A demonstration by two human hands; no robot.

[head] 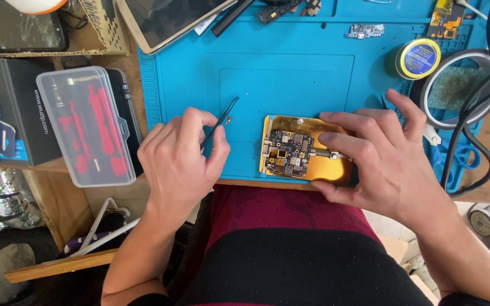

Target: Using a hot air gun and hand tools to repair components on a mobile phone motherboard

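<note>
Gripping tweezers (222, 118) left-handed (180, 156), right hand (378, 153) on board holder (307, 170).

The middle and far stretch of the blue silicone work mat (290, 73) lies open. A clear plastic box of red tools (86, 124) blocks the left; black cables (483, 136) and a round solder tin (419, 58) crowd the right.

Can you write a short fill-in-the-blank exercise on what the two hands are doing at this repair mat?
The left hand holds black ____ over the mat.
The right hand steadies a ____-coloured holder that clamps a circuit board.
The work mat is ____ in colour.
The clear plastic case holds ____ tools.

Missing words: tweezers; gold; blue; red
</note>
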